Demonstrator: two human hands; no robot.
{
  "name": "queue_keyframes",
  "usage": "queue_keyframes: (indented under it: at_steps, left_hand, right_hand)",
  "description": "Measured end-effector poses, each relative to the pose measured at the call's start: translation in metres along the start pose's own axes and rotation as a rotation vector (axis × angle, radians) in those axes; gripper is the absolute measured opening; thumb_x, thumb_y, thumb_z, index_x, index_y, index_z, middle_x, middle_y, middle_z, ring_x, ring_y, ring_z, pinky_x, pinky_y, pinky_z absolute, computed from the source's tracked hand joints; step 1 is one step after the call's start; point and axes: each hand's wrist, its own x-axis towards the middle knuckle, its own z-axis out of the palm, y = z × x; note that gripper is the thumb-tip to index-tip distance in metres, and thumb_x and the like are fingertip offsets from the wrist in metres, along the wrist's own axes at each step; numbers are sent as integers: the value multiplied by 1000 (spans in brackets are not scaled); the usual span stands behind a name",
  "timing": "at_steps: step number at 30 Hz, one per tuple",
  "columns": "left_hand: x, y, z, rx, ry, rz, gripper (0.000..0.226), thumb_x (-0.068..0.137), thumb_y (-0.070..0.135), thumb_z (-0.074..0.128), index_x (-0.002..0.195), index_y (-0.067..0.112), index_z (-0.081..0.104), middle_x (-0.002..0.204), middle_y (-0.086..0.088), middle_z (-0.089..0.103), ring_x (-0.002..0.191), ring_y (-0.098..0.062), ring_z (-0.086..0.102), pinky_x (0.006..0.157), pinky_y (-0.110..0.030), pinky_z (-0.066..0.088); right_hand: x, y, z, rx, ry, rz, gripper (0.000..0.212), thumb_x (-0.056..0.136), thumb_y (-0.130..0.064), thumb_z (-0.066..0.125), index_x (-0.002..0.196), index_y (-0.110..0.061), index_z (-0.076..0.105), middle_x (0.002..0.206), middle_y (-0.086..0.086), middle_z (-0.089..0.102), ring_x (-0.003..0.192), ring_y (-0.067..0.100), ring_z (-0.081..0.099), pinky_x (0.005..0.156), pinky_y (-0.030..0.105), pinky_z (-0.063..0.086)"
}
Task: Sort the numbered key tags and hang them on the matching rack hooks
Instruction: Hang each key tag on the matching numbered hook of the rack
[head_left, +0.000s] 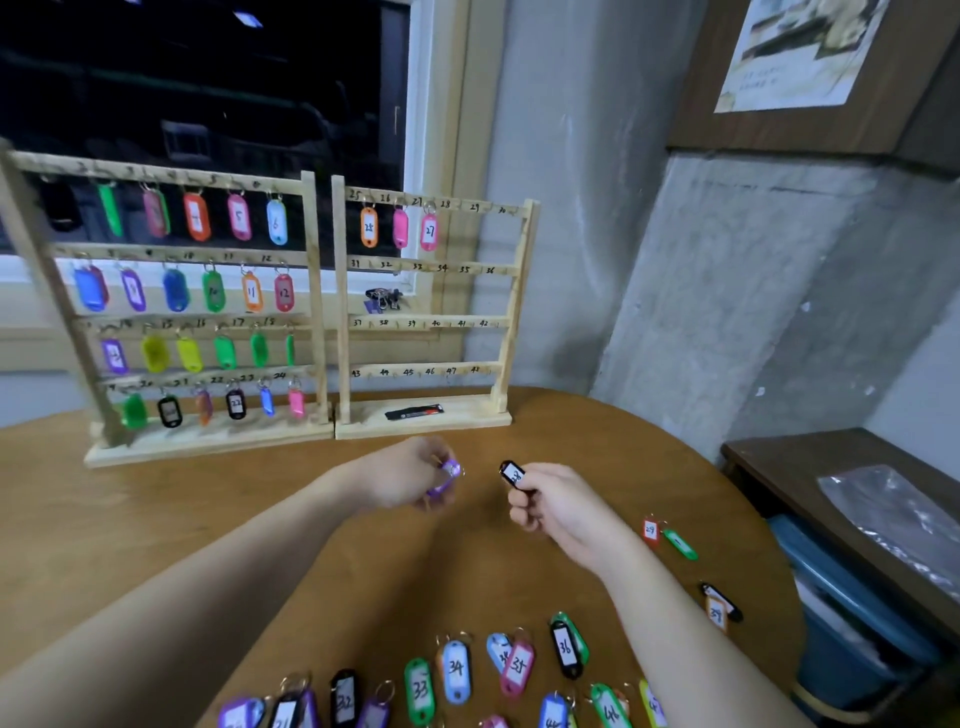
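Two wooden racks stand at the table's back. The left rack (311, 291) is filled with coloured tags on its hooks. The right rack (511, 312) carries only three tags, on hooks 25 to 27 (399, 227). Over the table in front of the right rack, my left hand (410, 475) is closed on a purple tag (447, 480). My right hand (545, 501) pinches a black tag marked 28 (513, 474), held upright. Several loose numbered tags (457, 673) lie along the near edge, among them 33, 34, 35 and 36.
A red tag 29 and a green tag (670, 538) lie to the right, with a black and an orange tag (719, 605) nearer the table's edge. A black and red object (414, 412) rests on the right rack's base. A dark side table (810, 457) stands beyond the right edge.
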Motion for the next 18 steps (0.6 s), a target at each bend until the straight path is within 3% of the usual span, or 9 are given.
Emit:
queue_keyframes:
  at_steps: [6,9,13,18]
  left_hand:
    - [-10,10,-18,-29,45,-7,15,106,19,46,97,13,57,79,-2,63,69,-17,56,63,-26,44]
    - [-13,15,-25,-36,63,3,17,106,21,46,95,13,57,80,-2,61,67,-16,55,62,-25,44]
    - [-16,22,-32,-6,83,41,20,107,23,46,93,14,57,80,-2,61,66,-14,56,61,-24,45]
    - [-11,40,-51,-4,182,112,22,108,27,44,95,13,56,77,-1,63,65,-14,57,63,-28,45]
  right_hand:
    - [-2,-23,17,173,-57,-67,18,104,-22,58,88,-14,55,61,-4,35,54,14,38,57,26,28]
    - [-4,-32,21,236,-68,-94,14,102,-18,60,89,-11,59,64,0,47,56,13,43,56,25,32]
    - [-3,-47,24,365,-99,-99,11,101,-9,57,106,-3,65,70,4,60,57,13,48,54,23,32]
    - [7,-75,22,324,-100,-146,8,100,0,54,107,-2,57,87,11,73,60,13,52,56,23,34]
